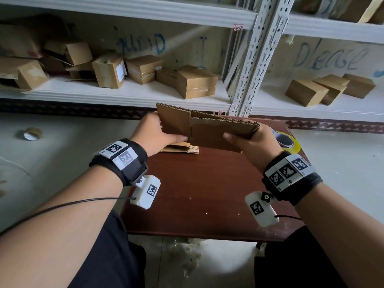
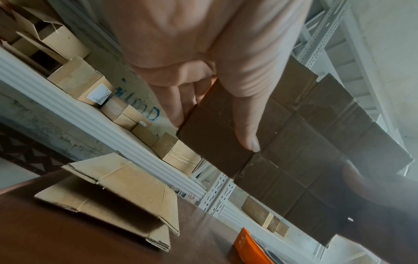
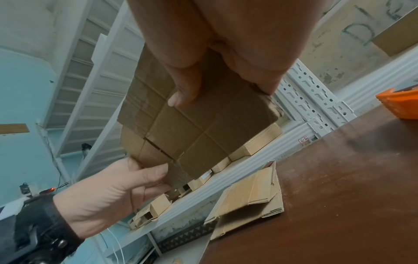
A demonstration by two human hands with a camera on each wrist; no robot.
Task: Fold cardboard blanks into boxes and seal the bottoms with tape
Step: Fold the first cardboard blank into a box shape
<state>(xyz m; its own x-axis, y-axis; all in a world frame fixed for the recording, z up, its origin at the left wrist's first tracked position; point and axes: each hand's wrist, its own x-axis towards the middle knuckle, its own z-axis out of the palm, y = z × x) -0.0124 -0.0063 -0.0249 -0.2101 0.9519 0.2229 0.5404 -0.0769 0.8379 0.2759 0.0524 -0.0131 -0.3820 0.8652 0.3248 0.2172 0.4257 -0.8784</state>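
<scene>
A flat brown cardboard blank is held up above the dark wooden table, its upper edges just starting to part. My left hand grips its left end, thumb on the near face and fingers behind. My right hand pinches the right end, thumb in front. The creased panels of the blank show in the right wrist view. More flat blanks lie stacked on the table under the left hand. A yellow tape roll sits behind my right hand.
White metal shelving stands behind the table, loaded with finished small boxes and more at the right. Another tape roll lies on the floor at the left. An orange tape dispenser rests on the table's right side.
</scene>
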